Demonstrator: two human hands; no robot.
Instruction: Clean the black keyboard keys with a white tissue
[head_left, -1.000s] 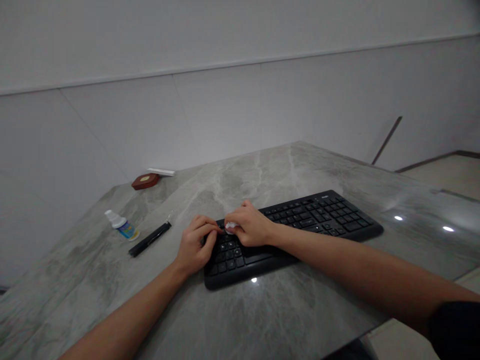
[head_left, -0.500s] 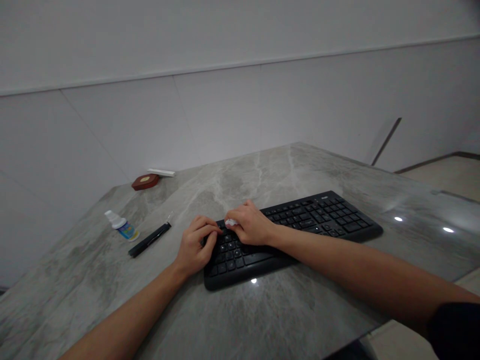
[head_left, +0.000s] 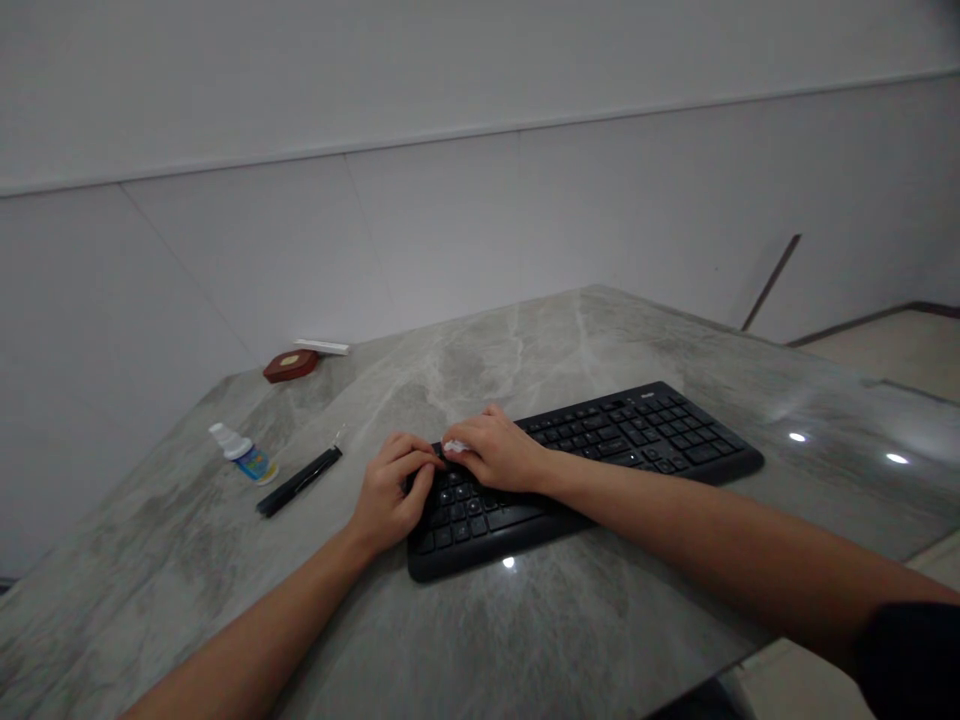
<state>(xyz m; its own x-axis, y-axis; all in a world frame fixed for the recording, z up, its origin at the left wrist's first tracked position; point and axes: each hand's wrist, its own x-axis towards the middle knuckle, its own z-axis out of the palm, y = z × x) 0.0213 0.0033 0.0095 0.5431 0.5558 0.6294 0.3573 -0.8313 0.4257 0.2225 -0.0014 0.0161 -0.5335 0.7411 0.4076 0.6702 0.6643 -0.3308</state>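
A black keyboard [head_left: 600, 440] lies at a slant on the grey marbled table. My left hand [head_left: 394, 487] grips its left end, thumb and fingers curled over the upper left corner. Over the keys at the upper left, my right hand [head_left: 499, 450] pinches a small crumpled white wipe [head_left: 456, 446] and presses it to the keyboard. Most of that wipe is hidden in the fingers. The two hands' fingertips nearly touch, and my right forearm crosses above the lower edge of the keyboard.
To the left stand a small white spray bottle [head_left: 244, 455] with a coloured label and, beside it, a slim black pen-like tool [head_left: 300, 482] with a clear tip. Farther back lie a reddish-brown case [head_left: 291, 365] and a flat white object [head_left: 322, 346] near the wall [head_left: 450, 230].
My right hand has slid slightly left with the white wipe, closer to my left fingertips. My left hand and the keyboard stay in place.
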